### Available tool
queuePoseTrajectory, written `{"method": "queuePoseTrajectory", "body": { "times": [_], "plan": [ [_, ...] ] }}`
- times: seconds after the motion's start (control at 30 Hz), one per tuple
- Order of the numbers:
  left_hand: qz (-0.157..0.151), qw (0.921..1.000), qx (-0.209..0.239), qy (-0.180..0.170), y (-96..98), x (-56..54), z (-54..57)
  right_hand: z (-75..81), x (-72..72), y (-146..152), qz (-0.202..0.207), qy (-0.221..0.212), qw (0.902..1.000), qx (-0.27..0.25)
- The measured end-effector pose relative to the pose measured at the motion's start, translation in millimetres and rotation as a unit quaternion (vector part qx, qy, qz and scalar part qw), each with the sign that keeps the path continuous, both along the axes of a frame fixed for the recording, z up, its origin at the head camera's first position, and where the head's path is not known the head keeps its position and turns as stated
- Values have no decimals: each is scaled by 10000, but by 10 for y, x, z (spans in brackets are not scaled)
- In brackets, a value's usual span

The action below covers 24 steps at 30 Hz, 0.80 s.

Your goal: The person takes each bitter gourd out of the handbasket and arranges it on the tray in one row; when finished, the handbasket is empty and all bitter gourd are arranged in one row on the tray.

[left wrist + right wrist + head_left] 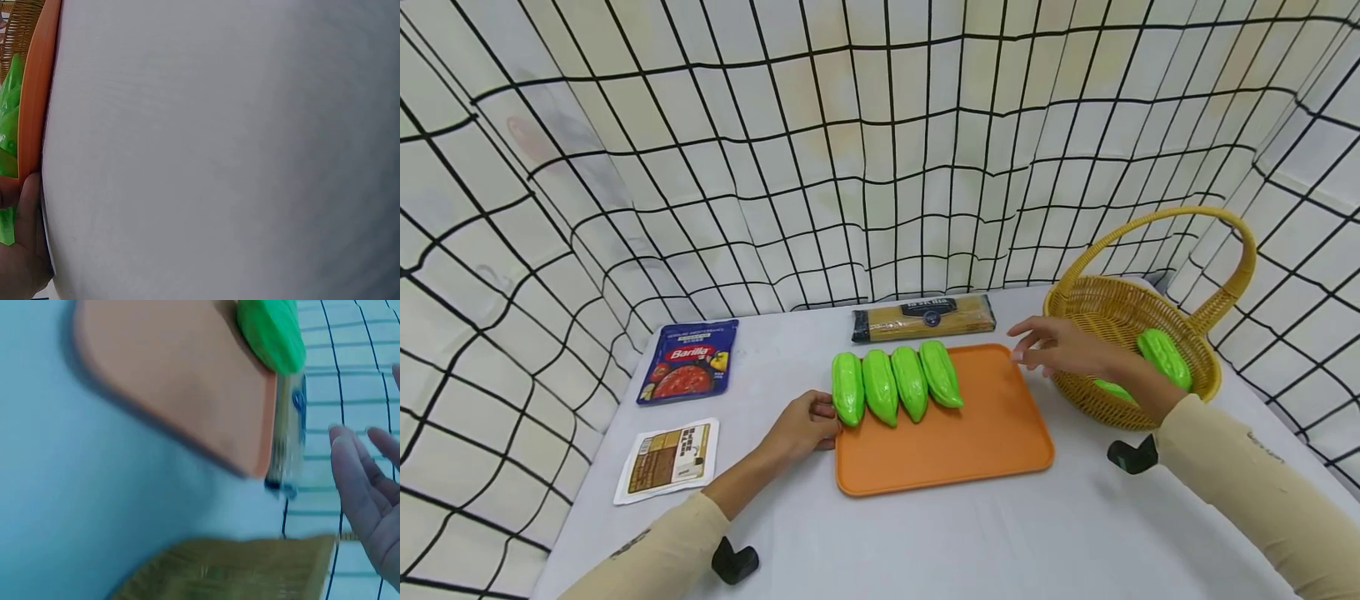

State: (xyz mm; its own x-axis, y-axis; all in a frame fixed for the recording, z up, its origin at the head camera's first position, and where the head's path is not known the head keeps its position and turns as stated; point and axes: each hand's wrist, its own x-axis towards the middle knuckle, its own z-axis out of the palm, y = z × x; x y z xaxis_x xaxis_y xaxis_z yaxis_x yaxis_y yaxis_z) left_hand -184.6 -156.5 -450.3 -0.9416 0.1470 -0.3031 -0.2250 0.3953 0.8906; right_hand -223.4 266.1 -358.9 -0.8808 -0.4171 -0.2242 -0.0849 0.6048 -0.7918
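Observation:
My left hand (801, 427) grips the left rim of an orange tray (955, 458), beside the leftmost bitter melon. In the left wrist view, the tray's rim (37, 94) lies between the thumb and the fingers. Several bright green bitter melons (880, 387) lie side by side along the tray's far left part. Over the far right corner of the tray, my right hand (1063, 346) hangs with loosely bent fingers and nothing in them. Its forearm passes across the wicker basket (1210, 379), where more bitter melons (1165, 358) lie, partly hidden by that arm.
Behind the tray lies a pack of spaghetti (925, 318). On the left are a blue Barilla pouch (688, 362) and a brown-and-white packet (668, 461). The basket's tall handle (1225, 218) arches up at the right. Black netting (865, 158) over white cloth encloses the table's back and sides.

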Motion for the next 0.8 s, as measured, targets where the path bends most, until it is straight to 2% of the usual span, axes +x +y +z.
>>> {"method": "queuePoseTrajectory", "body": {
  "times": [0.2,0.37,0.53,0.8],
  "plan": [
    [-27,10000,71,4,-14,-4,15,107,135,355,-154,227,9996,29],
    [-72,9999,119,30,-29,-5,19,168,156,617,-103,486,9984,252],
    [-87,9999,65,21,-27,-9,14,166,104,853,-218,517,9975,428],
    [-45,9999,-131,-4,1,-6,-1,125,-82,1152,-415,78,9971,626]
  ]
}}
